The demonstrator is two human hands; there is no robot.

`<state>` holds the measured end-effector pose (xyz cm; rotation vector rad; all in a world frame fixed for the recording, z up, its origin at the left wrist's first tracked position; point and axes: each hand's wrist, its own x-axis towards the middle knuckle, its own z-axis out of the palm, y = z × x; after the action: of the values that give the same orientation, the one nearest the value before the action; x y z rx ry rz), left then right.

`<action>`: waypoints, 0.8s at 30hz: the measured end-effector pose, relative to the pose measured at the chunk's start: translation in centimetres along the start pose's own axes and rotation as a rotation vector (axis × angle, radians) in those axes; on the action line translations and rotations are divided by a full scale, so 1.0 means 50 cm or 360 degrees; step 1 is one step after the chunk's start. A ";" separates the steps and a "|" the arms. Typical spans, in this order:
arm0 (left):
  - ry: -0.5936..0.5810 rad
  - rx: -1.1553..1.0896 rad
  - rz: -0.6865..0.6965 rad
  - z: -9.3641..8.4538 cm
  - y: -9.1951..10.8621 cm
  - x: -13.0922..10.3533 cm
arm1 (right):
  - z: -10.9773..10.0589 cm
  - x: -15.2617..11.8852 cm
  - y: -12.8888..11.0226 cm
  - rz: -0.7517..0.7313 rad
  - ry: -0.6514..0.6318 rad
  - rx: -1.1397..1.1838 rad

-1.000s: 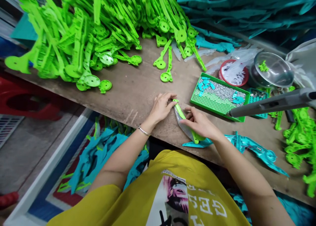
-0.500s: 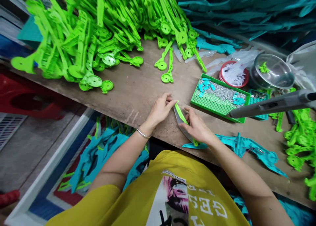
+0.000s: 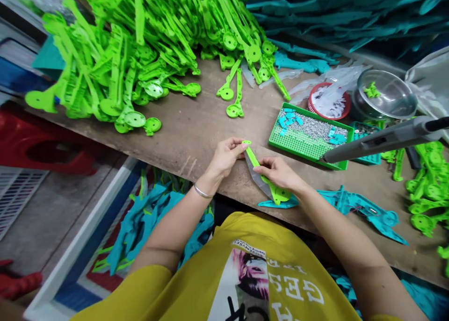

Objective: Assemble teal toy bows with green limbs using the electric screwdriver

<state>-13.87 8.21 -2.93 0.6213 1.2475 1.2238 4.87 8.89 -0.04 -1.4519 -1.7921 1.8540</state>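
Note:
A long bright green plastic part (image 3: 253, 160) with a round disc at its near end slants between my hands above the table's front edge. Along its left side runs a grey, translucent blade-shaped piece (image 3: 257, 180). My left hand (image 3: 224, 158) pinches the far tip between thumb and fingers. Midway along the part, my right hand (image 3: 278, 172) grips it, thumb on top. Beneath and to the right lies a teal plastic housing (image 3: 354, 203), partly hidden by my right forearm.
Green parts (image 3: 119, 64) are heaped at the back left, with teal parts (image 3: 351, 12) stacked behind. A green basket (image 3: 301, 146) holds screws and small teal pieces. Beyond it stand a red basket (image 3: 347, 108) and a metal bowl (image 3: 386, 92). A grey electric screwdriver (image 3: 382, 139) juts in from the right.
The green part has turned over in my hands, so its disc end and flat face now show. My right hand has shifted slightly to the right; my left hand still grips the tip.

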 end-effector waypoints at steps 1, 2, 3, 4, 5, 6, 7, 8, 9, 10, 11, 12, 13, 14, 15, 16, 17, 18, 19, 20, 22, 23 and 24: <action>0.0025 -0.0009 0.0020 0.004 -0.007 -0.007 | 0.001 0.001 0.002 -0.0006 0.0004 0.0001; 0.0052 -0.0025 0.0035 0.008 -0.015 -0.017 | 0.002 0.002 0.004 -0.0013 0.0003 0.0006; 0.0076 -0.0047 0.0045 0.014 -0.024 -0.030 | 0.002 0.003 0.006 -0.0023 -0.0002 0.0011; 0.0091 -0.0075 0.0043 0.021 -0.033 -0.047 | 0.002 0.004 0.007 -0.0038 -0.0005 0.0018; 0.0095 -0.0104 0.0030 0.029 -0.042 -0.067 | 0.001 0.004 0.008 -0.0059 -0.0012 0.0031; 0.0085 -0.0130 0.0008 0.038 -0.052 -0.088 | 0.000 0.004 0.008 -0.0081 -0.0024 0.0054; 0.0062 -0.0152 -0.0024 0.046 -0.061 -0.109 | 0.000 0.003 0.008 -0.0096 -0.0039 0.0085; 0.0040 -0.0165 -0.0056 0.055 -0.070 -0.130 | -0.001 0.003 0.008 -0.0102 -0.0056 0.0123; 0.0016 -0.0177 -0.0100 0.064 -0.079 -0.148 | -0.001 0.002 0.008 -0.0098 -0.0073 0.0161; -0.0011 -0.0186 -0.0147 0.072 -0.087 -0.163 | -0.001 0.001 0.008 -0.0090 -0.0088 0.0194; -0.0040 -0.0194 -0.0193 0.080 -0.094 -0.174 | 0.000 0.001 0.008 -0.0081 -0.0098 0.0211; -0.0073 -0.0203 -0.0234 0.087 -0.100 -0.182 | 0.000 0.000 0.008 -0.0078 -0.0097 0.0210; -0.0102 -0.0207 -0.0261 0.093 -0.105 -0.186 | 0.001 0.000 0.009 -0.0083 -0.0092 0.0192; -0.0116 -0.0203 -0.0266 0.097 -0.109 -0.188 | 0.001 -0.001 0.009 -0.0096 -0.0085 0.0162; -0.0112 -0.0195 -0.0258 0.101 -0.112 -0.189 | 0.000 -0.003 0.008 -0.0118 -0.0083 0.0118; -0.0094 -0.0186 -0.0244 0.103 -0.114 -0.188 | -0.002 -0.007 0.006 -0.0151 -0.0082 0.0061; -0.0065 -0.0178 -0.0231 0.105 -0.116 -0.188 | -0.005 -0.012 0.004 -0.0206 -0.0082 -0.0018; -0.0038 -0.0176 -0.0223 0.106 -0.116 -0.187 | -0.008 -0.019 0.002 -0.0276 -0.0071 -0.0126; -0.0023 -0.0184 -0.0224 0.107 -0.115 -0.187 | -0.012 -0.028 0.001 -0.0339 -0.0036 -0.0275; -0.0022 -0.0202 -0.0234 0.108 -0.114 -0.188 | -0.016 -0.039 0.000 -0.0373 0.0019 -0.0464; -0.0037 -0.0241 -0.0264 0.109 -0.110 -0.190 | -0.020 -0.064 0.003 -0.0300 0.0157 -0.0896; -0.0044 -0.0252 -0.0278 0.110 -0.108 -0.192 | -0.020 -0.076 0.007 -0.0198 0.0221 -0.1098; -0.0045 -0.0255 -0.0290 0.111 -0.106 -0.194 | -0.019 -0.086 0.013 -0.0082 0.0279 -0.1263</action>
<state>-5.56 -0.93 -2.57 0.3980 1.1434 1.1454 8.03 6.34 1.75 -1.6798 -2.5729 0.9539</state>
